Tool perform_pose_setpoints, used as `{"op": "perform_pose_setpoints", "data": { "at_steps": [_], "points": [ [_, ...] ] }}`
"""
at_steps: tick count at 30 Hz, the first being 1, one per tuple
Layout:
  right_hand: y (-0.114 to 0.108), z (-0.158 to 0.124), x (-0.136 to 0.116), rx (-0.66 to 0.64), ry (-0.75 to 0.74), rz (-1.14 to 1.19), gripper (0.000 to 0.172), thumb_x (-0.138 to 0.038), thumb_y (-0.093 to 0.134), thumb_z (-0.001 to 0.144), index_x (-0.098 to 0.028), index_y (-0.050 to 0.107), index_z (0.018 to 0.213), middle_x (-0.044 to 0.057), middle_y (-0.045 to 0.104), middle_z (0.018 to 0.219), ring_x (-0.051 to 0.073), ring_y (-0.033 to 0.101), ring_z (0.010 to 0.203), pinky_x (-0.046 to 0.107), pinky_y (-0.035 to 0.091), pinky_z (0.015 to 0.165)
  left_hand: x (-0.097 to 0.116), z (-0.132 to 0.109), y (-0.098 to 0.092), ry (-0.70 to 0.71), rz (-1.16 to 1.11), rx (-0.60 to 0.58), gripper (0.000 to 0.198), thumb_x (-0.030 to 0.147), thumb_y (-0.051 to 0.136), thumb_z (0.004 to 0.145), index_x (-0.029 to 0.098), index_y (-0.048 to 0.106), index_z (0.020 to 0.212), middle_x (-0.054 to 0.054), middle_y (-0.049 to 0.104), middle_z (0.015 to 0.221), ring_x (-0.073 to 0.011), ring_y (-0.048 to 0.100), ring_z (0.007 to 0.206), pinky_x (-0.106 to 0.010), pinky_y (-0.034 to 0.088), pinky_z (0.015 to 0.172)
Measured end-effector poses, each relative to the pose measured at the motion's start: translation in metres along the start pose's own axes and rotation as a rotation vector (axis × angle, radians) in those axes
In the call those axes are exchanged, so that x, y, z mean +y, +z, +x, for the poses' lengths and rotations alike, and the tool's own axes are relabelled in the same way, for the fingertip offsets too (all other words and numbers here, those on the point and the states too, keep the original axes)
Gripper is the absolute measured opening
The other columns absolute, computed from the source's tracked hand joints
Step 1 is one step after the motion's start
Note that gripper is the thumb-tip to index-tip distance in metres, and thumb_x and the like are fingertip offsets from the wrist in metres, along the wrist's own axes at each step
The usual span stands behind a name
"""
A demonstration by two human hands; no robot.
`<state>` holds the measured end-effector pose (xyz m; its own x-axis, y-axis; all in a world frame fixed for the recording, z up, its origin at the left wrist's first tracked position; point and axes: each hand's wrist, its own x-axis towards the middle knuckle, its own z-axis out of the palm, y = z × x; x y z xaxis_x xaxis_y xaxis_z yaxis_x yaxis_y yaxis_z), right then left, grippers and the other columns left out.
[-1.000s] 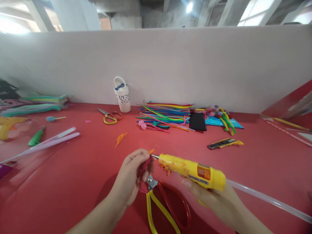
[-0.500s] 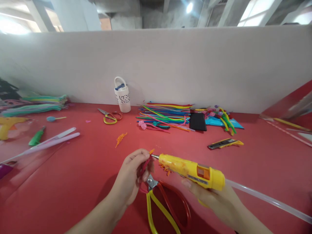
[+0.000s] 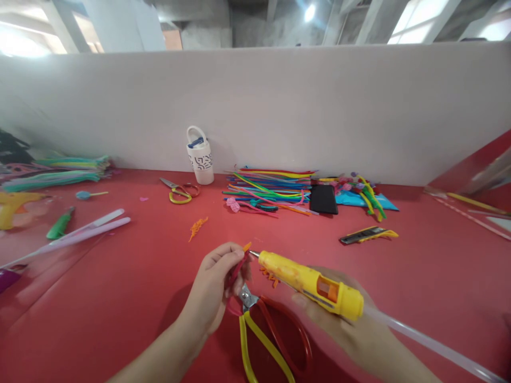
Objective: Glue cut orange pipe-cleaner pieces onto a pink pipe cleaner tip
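Observation:
My left hand [image 3: 213,290] is closed in a pinch on a small red and orange pipe-cleaner piece [image 3: 239,263]. My right hand [image 3: 345,330] grips a yellow glue gun [image 3: 311,284] with a clear glue stick [image 3: 431,346] trailing from its back. The metal nozzle of the gun touches the orange tip of the piece. Under both hands, large scissors [image 3: 271,340] with red and yellow handles lie on the red table [image 3: 120,298].
A pile of coloured pipe cleaners [image 3: 269,191], a black phone [image 3: 323,199], a white bottle [image 3: 200,155], small scissors [image 3: 179,190] and a utility knife [image 3: 369,234] lie further back. An orange scrap [image 3: 197,227] sits mid-table. Another glue gun [image 3: 14,205] and glue sticks [image 3: 85,227] lie left.
The glue gun has tilted, its rear dropping lower and my right hand shifting with it. The nozzle stays at the piece in my left hand.

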<state>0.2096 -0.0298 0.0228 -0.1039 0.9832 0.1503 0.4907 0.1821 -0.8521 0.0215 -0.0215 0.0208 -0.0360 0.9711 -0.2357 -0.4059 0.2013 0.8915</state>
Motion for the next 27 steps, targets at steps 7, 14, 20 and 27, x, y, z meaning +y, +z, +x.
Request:
{"op": "perform_pose_setpoints", "data": {
  "at_steps": [7,14,20,27],
  "points": [
    [0.000,0.026,0.007,-0.008,0.147,0.156,0.022,-0.036,0.058,0.070,-0.018,0.058,0.083,-0.001,0.057,0.060,0.014,0.051,0.052,0.024,0.043,0.048,0.003,0.002,-0.002,0.028,0.051,-0.006,0.017,0.025,0.051,0.080,0.014,0.056,0.069,0.002,0.057,0.053,-0.0013,0.034,0.035,-0.015,0.022,0.037],
    [-0.005,0.062,0.049,-0.085,0.186,-0.332,0.032,-0.041,0.047,0.076,-0.013,0.062,0.076,0.003,0.062,0.066,0.014,0.055,0.055,0.022,0.038,0.049,0.005,0.012,-0.011,-0.068,-0.038,-0.135,0.021,0.027,0.048,0.082,0.012,0.060,0.077,0.003,0.053,0.052,0.0012,0.024,0.029,-0.016,0.015,0.033],
    [-0.006,0.073,0.072,0.001,0.183,-0.694,0.037,-0.044,0.049,0.078,-0.018,0.053,0.052,0.007,0.057,0.053,0.019,0.054,0.050,0.025,0.028,0.046,-0.010,0.014,-0.009,-0.130,0.006,-0.183,0.021,0.028,0.047,0.083,0.012,0.059,0.077,0.002,0.056,0.054,0.0000,0.028,0.031,-0.016,0.019,0.035],
    [0.003,0.057,0.043,0.053,-0.199,-0.862,0.020,-0.027,0.046,0.085,-0.014,0.057,0.074,0.012,0.060,0.078,0.025,0.055,0.080,0.032,0.036,0.068,-0.025,0.016,-0.007,-0.141,0.093,-0.185,0.022,0.032,0.048,0.082,0.013,0.057,0.076,0.002,0.055,0.054,-0.0004,0.028,0.031,-0.017,0.012,0.034]
  ]
}}
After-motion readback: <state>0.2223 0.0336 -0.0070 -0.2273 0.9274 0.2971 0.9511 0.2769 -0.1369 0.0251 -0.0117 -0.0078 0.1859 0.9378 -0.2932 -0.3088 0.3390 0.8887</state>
